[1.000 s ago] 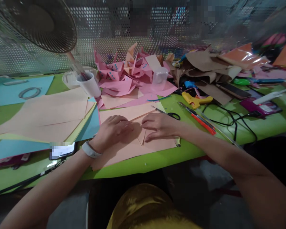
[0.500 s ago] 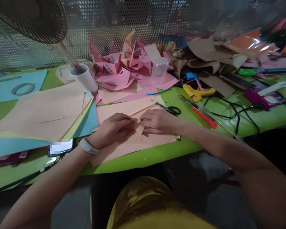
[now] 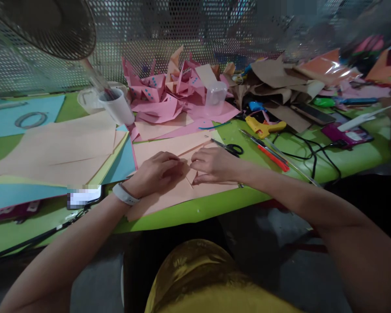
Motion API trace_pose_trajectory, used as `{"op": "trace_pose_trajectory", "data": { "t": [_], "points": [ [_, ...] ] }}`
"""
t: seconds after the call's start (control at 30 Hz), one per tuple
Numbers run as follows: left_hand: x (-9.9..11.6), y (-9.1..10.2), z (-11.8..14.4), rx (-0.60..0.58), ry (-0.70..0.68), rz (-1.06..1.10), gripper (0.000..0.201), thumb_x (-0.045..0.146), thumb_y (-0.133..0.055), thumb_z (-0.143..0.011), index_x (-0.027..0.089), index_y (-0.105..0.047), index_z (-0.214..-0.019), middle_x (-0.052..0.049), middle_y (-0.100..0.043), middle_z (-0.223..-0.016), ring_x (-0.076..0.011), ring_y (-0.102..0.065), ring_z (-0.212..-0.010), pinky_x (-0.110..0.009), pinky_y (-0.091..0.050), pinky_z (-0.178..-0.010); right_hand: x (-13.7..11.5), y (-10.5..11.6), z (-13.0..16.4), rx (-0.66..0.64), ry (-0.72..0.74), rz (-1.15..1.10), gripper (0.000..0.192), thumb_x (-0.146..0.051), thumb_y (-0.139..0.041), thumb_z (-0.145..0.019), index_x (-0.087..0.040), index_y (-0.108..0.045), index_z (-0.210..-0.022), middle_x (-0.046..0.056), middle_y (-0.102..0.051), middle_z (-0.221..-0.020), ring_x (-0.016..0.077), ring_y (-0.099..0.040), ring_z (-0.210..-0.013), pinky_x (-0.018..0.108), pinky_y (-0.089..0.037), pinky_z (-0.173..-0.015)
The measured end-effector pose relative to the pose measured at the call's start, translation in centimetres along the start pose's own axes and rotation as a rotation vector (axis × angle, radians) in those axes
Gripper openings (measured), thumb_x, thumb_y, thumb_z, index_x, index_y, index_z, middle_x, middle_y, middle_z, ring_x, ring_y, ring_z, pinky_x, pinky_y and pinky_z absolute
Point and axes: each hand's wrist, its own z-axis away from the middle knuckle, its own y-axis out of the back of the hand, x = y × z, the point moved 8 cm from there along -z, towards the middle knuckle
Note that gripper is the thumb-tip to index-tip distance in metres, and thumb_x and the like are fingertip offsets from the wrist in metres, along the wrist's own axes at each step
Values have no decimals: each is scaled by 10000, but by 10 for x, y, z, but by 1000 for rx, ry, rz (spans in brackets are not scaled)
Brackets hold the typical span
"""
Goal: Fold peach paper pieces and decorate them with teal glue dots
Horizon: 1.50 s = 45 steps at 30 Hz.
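Observation:
A peach paper sheet (image 3: 169, 198) lies on the green table (image 3: 215, 204) near its front edge, partly folded into a pointed flap. My left hand (image 3: 154, 174) rests on the sheet with fingers curled over the fold. My right hand (image 3: 215, 165) presses down on the flap from the right, fingertips meeting the left hand's at the crease. A white band sits on my left wrist.
Black scissors (image 3: 233, 149) lie just behind my right hand. A stack of peach, yellow and blue sheets (image 3: 61, 152), a white cup (image 3: 116, 106), a pile of folded pink paper (image 3: 169, 98), a yellow glue gun (image 3: 263, 127), a red cutter (image 3: 272, 155), cables and a phone (image 3: 83, 196) surround the work.
My hands drew closer together over the fold; fingers that lay flat a second ago are now curled and pinching at the crease. The view shifted slightly.

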Motion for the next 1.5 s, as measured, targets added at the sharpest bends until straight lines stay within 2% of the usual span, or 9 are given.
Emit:
{"op": "trace_pose_trajectory", "data": {
  "t": [0.2, 0.43, 0.67, 0.87, 1.03, 1.33, 1.5],
  "points": [
    [2, 2, -1, 31, 9, 18, 232, 356, -597, -909, 189, -681, -1046, -114, -665, -1129, -230, -633, -1026, -361, -543, -874, 6, -2, -5, -43, -19, 7, 395, -506, -520, -968, -140, -667, -951, 112, -677, -996, 231, -591, -924, 331, -388, -748],
    [9, 6, -2, 89, -30, 14, 241, 339, -612, -889, 164, -676, -1042, -128, -677, -1071, -231, -653, -968, -371, -554, -850, 6, 2, -10, -117, 7, -4, 570, -681, -558, -868, -128, -664, -952, 118, -669, -986, 234, -585, -882, 338, -378, -739],
    [8, 6, -2, 69, -17, 7, 221, 338, -613, -889, 171, -687, -1015, -128, -676, -1072, -234, -650, -980, -371, -556, -845, 9, -4, -11, -102, 3, 41, 357, -456, -510, -987, -136, -665, -961, 106, -686, -1004, 215, -589, -889, 327, -364, -721],
    [6, 4, -1, 81, -12, 9, 229, 348, -606, -905, 182, -684, -1042, -112, -672, -1084, -222, -646, -984, -364, -553, -859, 9, 0, -9, -124, -17, -1, 567, -682, -557, -867, -129, -660, -946, 121, -670, -988, 243, -582, -905, 346, -383, -748],
    [6, 4, -1, 57, -3, -9, 261, 354, -604, -904, 174, -674, -1080, -119, -661, -1097, -223, -638, -996, -363, -552, -861, 6, -1, -12, -160, -33, -6, 473, -580, -599, -897, -113, -650, -953, 124, -665, -1009, 236, -587, -910, 327, -385, -718],
    [4, 3, -1, 25, 25, 10, 264, 344, -614, -908, 169, -679, -1095, -128, -662, -1122, -234, -633, -1029, -372, -547, -882, 10, -5, -12, -50, -35, 9, 326, -447, -566, -961, -139, -663, -919, 93, -674, -938, 200, -572, -848, 307, -385, -699],
    [-1, 0, -1, -52, 39, 23, 245, 302, -609, -917, 189, -670, -1127, -104, -664, -1145, -232, -620, -1048, -362, -532, -901, 27, -14, -14, 18, -83, -104, 216, -353, -583, -965, -157, -671, -983, 81, -676, -932, 199, -575, -891, 301, -400, -742]
  ]
}}
